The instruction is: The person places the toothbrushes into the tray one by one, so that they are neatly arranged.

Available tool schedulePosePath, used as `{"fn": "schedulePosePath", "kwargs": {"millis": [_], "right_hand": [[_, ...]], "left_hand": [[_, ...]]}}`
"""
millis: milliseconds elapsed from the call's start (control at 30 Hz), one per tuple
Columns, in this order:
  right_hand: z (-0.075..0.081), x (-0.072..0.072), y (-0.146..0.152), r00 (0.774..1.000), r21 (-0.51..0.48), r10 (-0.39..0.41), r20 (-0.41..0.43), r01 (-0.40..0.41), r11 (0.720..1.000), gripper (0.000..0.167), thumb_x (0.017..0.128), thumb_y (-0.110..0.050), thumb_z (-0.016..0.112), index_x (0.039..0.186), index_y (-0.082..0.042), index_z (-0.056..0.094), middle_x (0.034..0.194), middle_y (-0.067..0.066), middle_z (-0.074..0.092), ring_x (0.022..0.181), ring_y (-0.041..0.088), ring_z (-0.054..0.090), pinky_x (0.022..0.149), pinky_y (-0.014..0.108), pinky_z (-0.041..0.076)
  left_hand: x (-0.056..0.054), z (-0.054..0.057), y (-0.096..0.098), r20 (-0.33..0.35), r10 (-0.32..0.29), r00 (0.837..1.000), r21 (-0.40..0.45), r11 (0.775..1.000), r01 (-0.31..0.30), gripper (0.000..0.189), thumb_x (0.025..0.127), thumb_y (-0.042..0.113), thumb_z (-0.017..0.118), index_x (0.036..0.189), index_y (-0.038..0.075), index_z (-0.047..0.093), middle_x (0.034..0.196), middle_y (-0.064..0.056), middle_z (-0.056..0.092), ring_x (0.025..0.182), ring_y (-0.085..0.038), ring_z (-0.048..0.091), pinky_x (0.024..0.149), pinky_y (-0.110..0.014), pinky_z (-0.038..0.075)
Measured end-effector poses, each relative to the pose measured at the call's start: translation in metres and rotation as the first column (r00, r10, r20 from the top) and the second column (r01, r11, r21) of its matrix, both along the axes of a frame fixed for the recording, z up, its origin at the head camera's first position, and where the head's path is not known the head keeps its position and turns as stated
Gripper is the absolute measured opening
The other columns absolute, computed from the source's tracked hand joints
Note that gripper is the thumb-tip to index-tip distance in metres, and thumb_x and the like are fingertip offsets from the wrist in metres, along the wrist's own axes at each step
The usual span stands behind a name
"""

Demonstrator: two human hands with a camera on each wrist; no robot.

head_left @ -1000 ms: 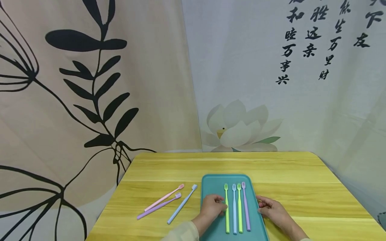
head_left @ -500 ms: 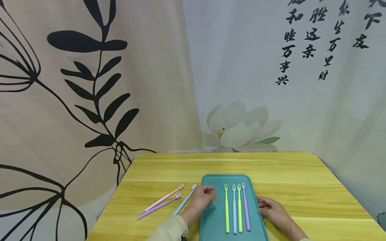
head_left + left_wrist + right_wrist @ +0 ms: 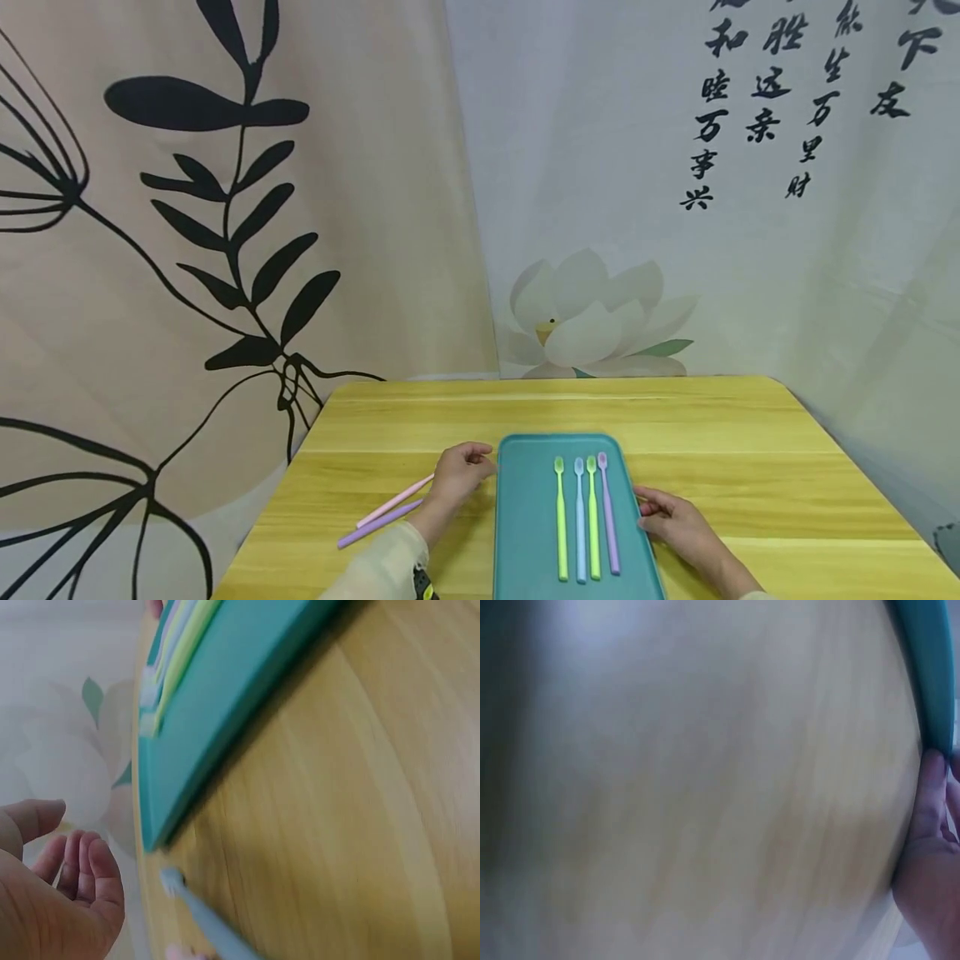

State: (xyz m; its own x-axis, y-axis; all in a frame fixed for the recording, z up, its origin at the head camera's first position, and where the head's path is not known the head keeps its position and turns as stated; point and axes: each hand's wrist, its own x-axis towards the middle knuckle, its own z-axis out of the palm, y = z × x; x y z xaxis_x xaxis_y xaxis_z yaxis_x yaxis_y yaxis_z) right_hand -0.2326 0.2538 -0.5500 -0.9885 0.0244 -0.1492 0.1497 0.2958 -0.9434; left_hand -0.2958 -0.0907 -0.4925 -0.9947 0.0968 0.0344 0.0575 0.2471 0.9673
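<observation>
My left hand (image 3: 459, 477) is raised over the table just left of the teal tray (image 3: 525, 533), fingers loosely bent and holding nothing. Beneath it, the left wrist view shows a blue toothbrush (image 3: 217, 928), which the hand hides in the head view. A pink toothbrush (image 3: 395, 501) and a purple toothbrush (image 3: 381, 523) lie left of that hand, their heads covered by it. In the tray, a green (image 3: 561, 525), a blue (image 3: 580, 525), another green (image 3: 593, 525) and a purple toothbrush (image 3: 609, 517) lie side by side. My right hand (image 3: 682, 529) holds the tray's right edge.
The wooden table (image 3: 787, 492) has rounded far corners. Behind it hangs a printed cloth (image 3: 405, 208) with dark leaves, a pale lotus and black characters.
My left hand has moved left from the leftmost green toothbrush, off the tray and over the loose blue toothbrush. The right hand stays at the tray's edge.
</observation>
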Motion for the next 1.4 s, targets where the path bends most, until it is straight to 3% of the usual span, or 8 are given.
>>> {"fn": "schedulePosePath", "kwargs": {"millis": [233,567,767,1033,1400], "right_hand": [[0.002,0.002,-0.001,1.000,0.002,-0.007,0.005,0.007,1.000,0.052,0.089,0.002,0.065,0.138,0.009,0.051,0.106,0.013,0.057,0.095,0.023,0.054,0.077,0.034,0.055],[0.001,0.001,0.000,1.000,0.009,-0.008,-0.006,0.008,1.000,0.052,0.088,0.003,0.065,0.138,0.009,0.051,0.105,0.012,0.058,0.094,0.023,0.055,0.076,0.033,0.055],[0.002,0.002,0.000,1.000,0.004,-0.002,-0.008,0.002,1.000,0.052,0.088,0.003,0.065,0.138,0.009,0.051,0.105,0.012,0.058,0.094,0.023,0.055,0.076,0.032,0.055],[0.001,0.002,0.002,0.998,0.004,0.051,-0.022,-0.051,0.999,0.054,0.089,0.000,0.065,0.140,0.011,0.047,0.106,0.013,0.058,0.093,0.022,0.055,0.074,0.032,0.055],[0.001,0.002,0.002,0.999,0.007,0.043,-0.019,-0.043,0.999,0.054,0.089,0.000,0.065,0.139,0.010,0.048,0.106,0.013,0.057,0.094,0.022,0.055,0.076,0.033,0.055]], "left_hand": [[-0.008,0.004,-0.034,-0.031,0.043,0.999,-0.131,0.990,-0.046,0.027,0.087,0.005,0.072,0.112,-0.003,0.069,0.091,-0.005,0.062,0.080,-0.016,0.054,0.061,-0.023,0.047],[-0.016,0.002,-0.082,-0.074,0.078,0.994,-0.245,0.965,-0.094,0.031,0.086,0.008,0.074,0.115,0.000,0.069,0.096,-0.005,0.066,0.088,-0.019,0.058,0.076,-0.034,0.051],[-0.019,-0.003,-0.103,-0.079,0.054,0.995,-0.309,0.948,-0.076,0.033,0.084,0.007,0.077,0.114,-0.001,0.070,0.091,-0.001,0.065,0.086,-0.017,0.060,0.078,-0.033,0.050],[-0.019,-0.019,-0.128,-0.036,-0.003,0.999,-0.273,0.962,-0.007,0.032,0.084,0.003,0.075,0.115,-0.005,0.068,0.095,-0.010,0.065,0.086,-0.018,0.058,0.074,-0.028,0.050],[-0.012,-0.027,-0.152,0.027,-0.053,0.998,-0.274,0.960,0.058,0.035,0.082,0.002,0.076,0.113,-0.010,0.066,0.096,-0.011,0.066,0.086,-0.019,0.058,0.073,-0.026,0.050]]}}
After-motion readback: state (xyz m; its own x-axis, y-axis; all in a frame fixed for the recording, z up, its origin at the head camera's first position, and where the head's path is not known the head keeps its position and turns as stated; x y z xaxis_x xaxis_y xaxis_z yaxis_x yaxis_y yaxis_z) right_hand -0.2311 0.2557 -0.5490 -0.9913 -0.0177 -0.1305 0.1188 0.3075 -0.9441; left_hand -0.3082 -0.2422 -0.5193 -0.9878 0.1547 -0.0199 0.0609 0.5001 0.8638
